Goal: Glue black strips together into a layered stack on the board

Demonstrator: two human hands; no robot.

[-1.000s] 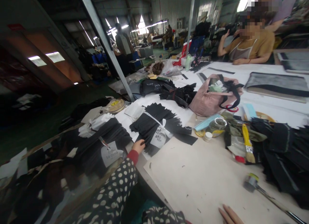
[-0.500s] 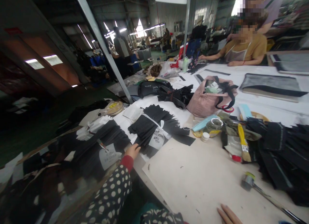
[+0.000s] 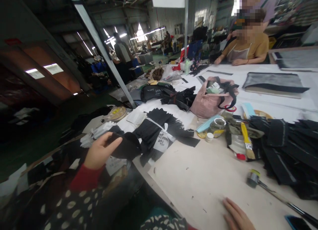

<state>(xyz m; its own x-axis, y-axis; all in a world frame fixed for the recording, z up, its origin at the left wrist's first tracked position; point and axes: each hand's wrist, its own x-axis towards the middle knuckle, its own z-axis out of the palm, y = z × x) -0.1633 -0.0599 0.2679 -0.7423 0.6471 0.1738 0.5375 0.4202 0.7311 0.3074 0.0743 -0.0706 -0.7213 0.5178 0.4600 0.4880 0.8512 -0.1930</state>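
My left hand (image 3: 100, 150), below a red cuff and dotted sleeve, is closed round a bundle of black fabric strips (image 3: 128, 145) left of the table edge. The thumb lies on the near side; the other fingers are partly hidden. A pale handwritten tag (image 3: 115, 165) shows just under the bundle. Close to its right, a second fanned stack of black strips (image 3: 156, 122) is tied with a white band and carries a tag (image 3: 161, 140) with writing. My right hand (image 3: 236, 214) rests on the pale board (image 3: 188, 183), fingers stretched out and holding nothing.
A hammer (image 3: 253, 178) and a yellow-handled brush (image 3: 245, 140) lie to the right, beside more black strips (image 3: 285, 157). Further back are a glass jar (image 3: 218, 126), a pink bag (image 3: 211, 99) and a metal post (image 3: 106, 54). A co-worker (image 3: 244, 51) sits across the table.
My left hand has moved left and towards me from the table edge and now grips the left black bundle, which looks raised and bent. My right hand stays on the board.
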